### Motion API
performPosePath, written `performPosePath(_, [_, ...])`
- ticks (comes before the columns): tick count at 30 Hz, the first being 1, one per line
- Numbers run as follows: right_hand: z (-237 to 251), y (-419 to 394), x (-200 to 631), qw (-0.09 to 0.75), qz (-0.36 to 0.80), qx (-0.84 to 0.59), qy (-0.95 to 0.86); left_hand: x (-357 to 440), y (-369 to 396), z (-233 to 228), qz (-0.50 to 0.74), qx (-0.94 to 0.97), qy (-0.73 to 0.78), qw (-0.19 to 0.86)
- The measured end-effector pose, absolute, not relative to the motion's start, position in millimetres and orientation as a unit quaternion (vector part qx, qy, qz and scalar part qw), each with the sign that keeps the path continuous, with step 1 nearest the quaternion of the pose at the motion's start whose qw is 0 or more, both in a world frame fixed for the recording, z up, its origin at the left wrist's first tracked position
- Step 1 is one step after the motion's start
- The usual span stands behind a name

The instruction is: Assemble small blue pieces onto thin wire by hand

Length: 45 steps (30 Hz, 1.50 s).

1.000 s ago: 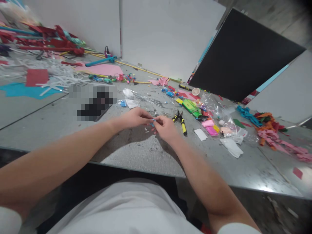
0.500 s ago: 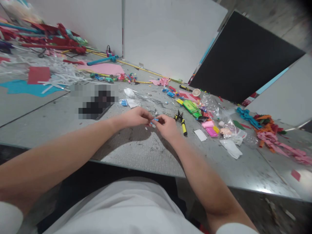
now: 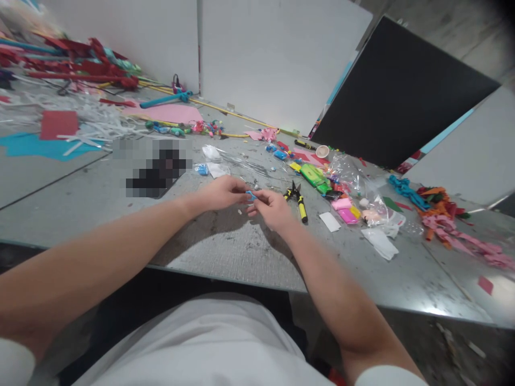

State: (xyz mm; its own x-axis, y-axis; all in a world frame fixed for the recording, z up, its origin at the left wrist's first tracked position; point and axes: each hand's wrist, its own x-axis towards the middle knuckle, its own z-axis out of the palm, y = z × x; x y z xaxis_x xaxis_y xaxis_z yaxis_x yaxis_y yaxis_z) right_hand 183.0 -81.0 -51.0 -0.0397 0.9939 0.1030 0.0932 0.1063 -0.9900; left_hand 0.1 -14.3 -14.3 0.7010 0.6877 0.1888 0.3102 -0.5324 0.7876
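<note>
Between my fingertips is a small blue piece (image 3: 251,195), thin and soft-looking like modelling clay; its exact shape is too small to make out. My left hand (image 3: 226,193) pinches it from the left, fingers closed. From the right, my right hand (image 3: 273,209) also pinches it, thumb and forefinger together. Both hands are just above the grey table (image 3: 225,252). Yellow-and-black pliers (image 3: 301,205) lie with handles apart just right of my right hand. Beyond my hands is a bundle of thin wires (image 3: 249,162), near a small blue packet (image 3: 201,169).
A dark, blurred-out object (image 3: 161,171) lies left of my hands. To the right are a white card (image 3: 330,222), a green packet (image 3: 315,178), pink packets (image 3: 347,215) and clear plastic bags (image 3: 350,171). White paper strips (image 3: 108,118) and red paper (image 3: 59,124) cover the far left.
My fingers have shifted slightly around the blue piece, and the piece now looks more bunched and tilted. The right hand's lower fingers are a little more spread. The view has moved slightly.
</note>
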Motion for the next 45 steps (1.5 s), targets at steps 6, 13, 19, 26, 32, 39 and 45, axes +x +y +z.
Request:
performPosePath(6, [-46.7, -84.5, 179.6, 0.505, 0.486, -0.477, -0.53, 0.3, -15.3, -13.2, 0.249, 0.829, 0.339, 0.369])
performPosePath(13, [-53.0, -82.5, 187.4, 0.469, 0.346, -0.573, -0.577, 0.2, -17.3, -9.9, 0.215, 0.843, 0.295, 0.394])
performPosePath(19, [-47.7, -83.6, 194.9, 0.385, 0.241, -0.622, -0.638, 2.2, -21.2, -8.5, 0.189, 0.792, 0.298, 0.498])
performPosePath(26, [-44.1, -87.5, 189.2, 0.384, 0.279, -0.581, -0.662, 5.0, -22.6, -13.3, 0.213, 0.746, 0.325, 0.541])
performPosePath(32, [-52.8, -85.8, 182.8, 0.427, 0.398, -0.541, -0.605, 2.6, -20.7, -11.4, 0.187, 0.781, 0.322, 0.502])
performPosePath(39, [-50.5, -86.3, 178.4, 0.455, 0.45, -0.533, -0.554, 0.1, -15.2, -14.9, 0.197, 0.805, 0.322, 0.458])
performPosePath(45, [-48.1, -88.3, 179.3, 0.456, 0.42, -0.559, -0.551, 2.0, -14.8, -19.0, 0.248, 0.769, 0.335, 0.484])
